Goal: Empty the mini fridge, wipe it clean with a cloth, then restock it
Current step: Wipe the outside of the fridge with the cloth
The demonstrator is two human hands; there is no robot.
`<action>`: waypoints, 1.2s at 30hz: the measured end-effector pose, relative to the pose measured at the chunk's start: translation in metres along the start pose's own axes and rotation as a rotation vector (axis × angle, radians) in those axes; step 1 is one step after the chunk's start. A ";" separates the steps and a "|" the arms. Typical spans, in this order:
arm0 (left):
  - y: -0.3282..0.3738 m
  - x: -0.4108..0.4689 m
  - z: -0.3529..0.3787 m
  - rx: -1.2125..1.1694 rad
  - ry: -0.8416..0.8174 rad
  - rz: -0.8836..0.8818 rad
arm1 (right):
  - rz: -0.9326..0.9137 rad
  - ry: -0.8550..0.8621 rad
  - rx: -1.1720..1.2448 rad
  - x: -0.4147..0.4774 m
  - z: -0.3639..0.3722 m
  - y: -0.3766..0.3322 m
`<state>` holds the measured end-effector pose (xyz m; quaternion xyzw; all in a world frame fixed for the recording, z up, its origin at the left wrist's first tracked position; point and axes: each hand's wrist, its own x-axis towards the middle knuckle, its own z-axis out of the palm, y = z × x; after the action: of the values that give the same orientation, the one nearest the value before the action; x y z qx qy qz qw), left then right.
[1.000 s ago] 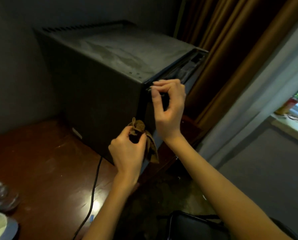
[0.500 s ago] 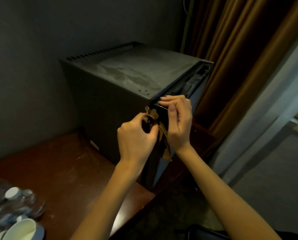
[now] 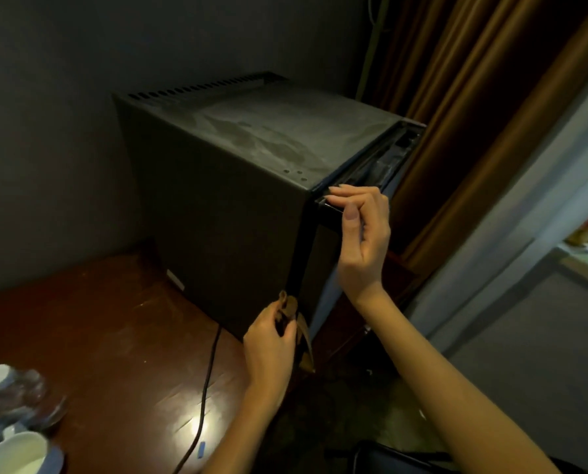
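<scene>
A brown curtain (image 3: 473,97) hung at the right, its folds lost in shadow. On the dark wooden table (image 3: 97,319) stood the mini fridge (image 3: 217,200), seen from its side and dusty top; its inside was hidden. The door (image 3: 308,254) showed only as a narrow black edge. The right hand (image 3: 364,241) pinched the door's top corner, fingers over it and thumb on its face. The left hand (image 3: 268,347) gripped the cloth (image 3: 290,307), bunched against the door's lower edge, with a strip dangling. A black cable (image 3: 205,388) ran off the frame's bottom. A white cup (image 3: 15,453) was cut off at the lower left corner.
</scene>
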<state>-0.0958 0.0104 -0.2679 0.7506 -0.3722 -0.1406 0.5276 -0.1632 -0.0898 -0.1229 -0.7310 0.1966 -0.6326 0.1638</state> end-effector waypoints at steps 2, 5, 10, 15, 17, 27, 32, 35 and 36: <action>-0.034 -0.009 0.014 -0.032 -0.065 -0.109 | -0.002 0.002 -0.005 0.000 0.001 -0.001; -0.083 -0.017 0.038 -0.082 -0.127 -0.281 | -0.012 0.011 -0.017 -0.001 0.003 0.000; -0.138 -0.026 0.067 -0.129 -0.158 -0.471 | -0.030 0.000 -0.029 0.000 0.003 0.001; -0.145 -0.032 0.072 -0.171 -0.147 -0.487 | -0.040 -0.035 -0.053 -0.001 0.002 0.001; -0.130 -0.032 0.065 -0.169 -0.118 -0.429 | -0.036 -0.035 -0.059 -0.001 0.001 0.001; 0.018 0.010 -0.014 0.067 0.017 0.069 | -0.013 -0.005 -0.074 -0.002 0.002 -0.004; 0.088 0.030 -0.047 0.252 0.060 0.228 | 0.004 -0.039 -0.063 -0.002 -0.004 -0.005; 0.123 0.039 -0.063 0.268 0.105 0.294 | 0.009 -0.060 -0.047 -0.001 -0.007 -0.006; 0.130 0.040 -0.067 0.265 0.106 0.314 | 0.011 -0.059 -0.046 -0.001 -0.007 -0.007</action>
<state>-0.0810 0.0064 -0.1168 0.7526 -0.4714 0.0331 0.4586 -0.1694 -0.0830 -0.1196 -0.7516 0.2102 -0.6054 0.1562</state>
